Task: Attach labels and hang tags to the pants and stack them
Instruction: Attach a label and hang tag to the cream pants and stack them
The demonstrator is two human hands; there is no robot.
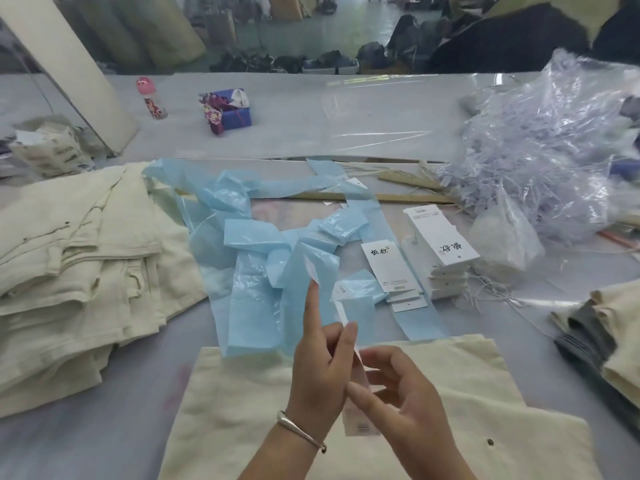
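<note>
A folded cream pair of pants (450, 393) lies in front of me on the grey table. Above it, my left hand (320, 368) pinches a narrow white label (343, 313) that peels off a long blue backing strip (263, 271), its index finger pointing up. My right hand (405, 393) holds a white hang tag (360, 420) and touches the label's lower end. White hang tags with black characters (440, 244) sit stacked to the right of the strip.
A tall stack of cream pants (69, 258) fills the left side. More folded cream and grey pants (602, 344) lie at the right edge. A clear bag of tag strings (540, 150) sits at back right, a pink-capped bottle (152, 98) and a blue box (232, 112) further back.
</note>
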